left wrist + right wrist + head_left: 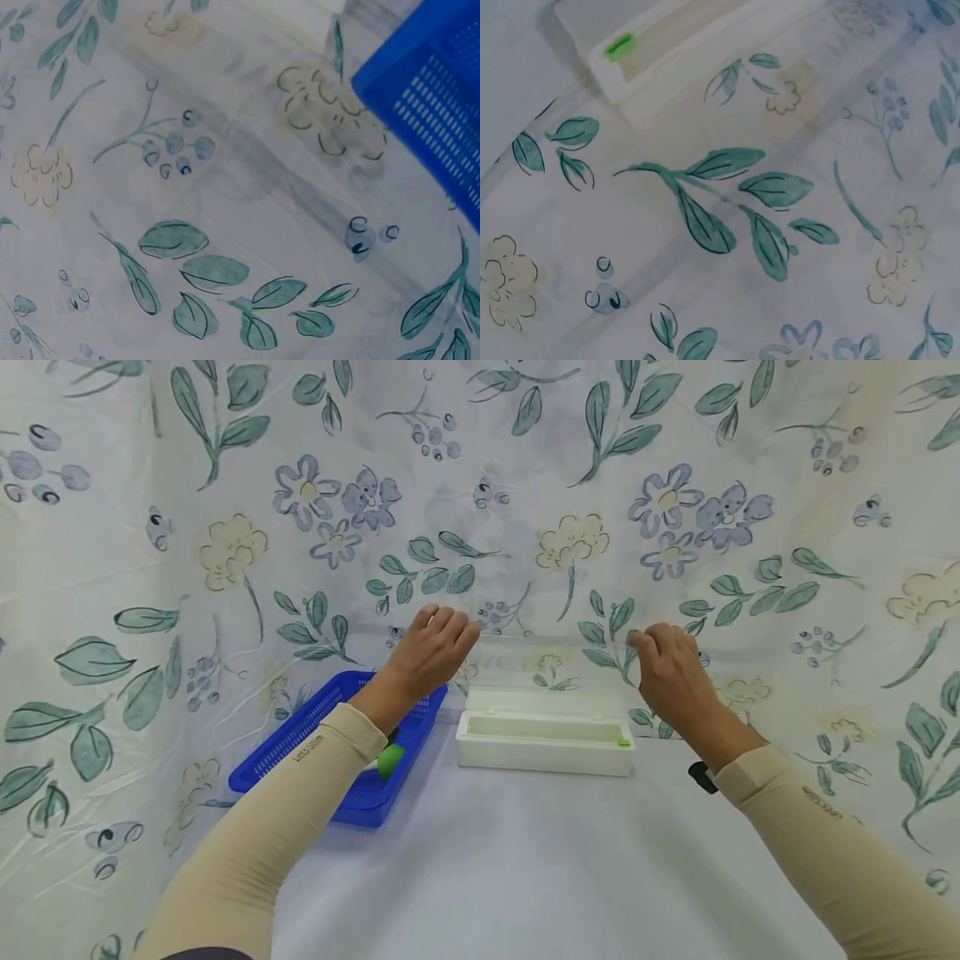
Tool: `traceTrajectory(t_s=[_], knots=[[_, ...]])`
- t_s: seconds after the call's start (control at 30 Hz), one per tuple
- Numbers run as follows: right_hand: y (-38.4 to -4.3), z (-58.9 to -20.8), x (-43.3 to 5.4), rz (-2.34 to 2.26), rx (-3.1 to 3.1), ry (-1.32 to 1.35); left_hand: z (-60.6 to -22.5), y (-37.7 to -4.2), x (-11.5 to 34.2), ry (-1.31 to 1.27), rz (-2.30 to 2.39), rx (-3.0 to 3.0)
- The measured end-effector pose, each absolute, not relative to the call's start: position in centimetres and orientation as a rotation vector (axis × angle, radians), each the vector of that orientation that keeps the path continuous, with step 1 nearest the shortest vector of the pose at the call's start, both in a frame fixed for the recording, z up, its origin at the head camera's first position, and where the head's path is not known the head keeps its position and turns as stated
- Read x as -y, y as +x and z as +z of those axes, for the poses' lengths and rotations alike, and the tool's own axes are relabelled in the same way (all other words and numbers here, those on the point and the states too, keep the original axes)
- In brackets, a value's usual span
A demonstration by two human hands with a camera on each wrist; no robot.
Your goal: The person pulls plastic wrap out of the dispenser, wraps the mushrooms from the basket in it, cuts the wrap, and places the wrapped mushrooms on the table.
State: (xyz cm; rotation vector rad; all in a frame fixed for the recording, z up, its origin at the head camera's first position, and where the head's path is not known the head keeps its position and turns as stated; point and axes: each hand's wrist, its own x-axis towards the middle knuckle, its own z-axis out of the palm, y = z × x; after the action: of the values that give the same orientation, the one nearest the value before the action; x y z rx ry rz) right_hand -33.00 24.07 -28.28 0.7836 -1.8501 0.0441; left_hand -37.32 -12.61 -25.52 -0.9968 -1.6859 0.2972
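Observation:
My left hand (431, 652) is raised beside the blue plastic basket (367, 814), fingers loosely bent and fingertips hidden. To the right, my right hand (675, 672) hangs above the box's right end, its fingers also loosely bent. Nothing visible sticks out of either hand, and neither shows in the wrist views. Between them lies a long white box (543, 758) with an uncovered channel, a small green slider (624, 742) at its right end and a translucent lid (543, 700) tilted back. In the right wrist view the green slider (620, 47) shows near the box's corner.
Inside the basket lies a green, rounded object (390, 762) with something pale beside it, partly covered by my left sleeve. A plastic sheet (480, 552) printed with flowers and leaves rises behind the white tabletop (540, 860). The basket's perforated wall (435, 97) enters the left wrist view.

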Motion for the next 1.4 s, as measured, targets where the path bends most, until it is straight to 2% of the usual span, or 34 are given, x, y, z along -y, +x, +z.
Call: traceTrajectory(t_s=[0.57,0.87,1.03,1.2,1.4], knots=[[-27.7,-29.8,-24.4,0.089,1.794,0.875,-27.2,-32.6,13.0,-1.013,0.186,1.578],[-22.1,-32.3,-24.4,0.112,1.753,0.965,-31.0,-27.5,13.3,-1.097,0.04,1.628],[-19.0,-34.3,-24.5,0.104,1.778,1.034,-33.1,-24.4,13.6,-1.2,0.01,1.622],[-17.3,-36.7,-24.9,0.136,1.783,1.25,-35.6,-21.6,14.3,-1.279,-0.008,1.596],[-15.7,-41.9,-25.6,0.284,2.065,1.509,-39.7,-19.0,15.2,-1.422,0.001,1.738]])
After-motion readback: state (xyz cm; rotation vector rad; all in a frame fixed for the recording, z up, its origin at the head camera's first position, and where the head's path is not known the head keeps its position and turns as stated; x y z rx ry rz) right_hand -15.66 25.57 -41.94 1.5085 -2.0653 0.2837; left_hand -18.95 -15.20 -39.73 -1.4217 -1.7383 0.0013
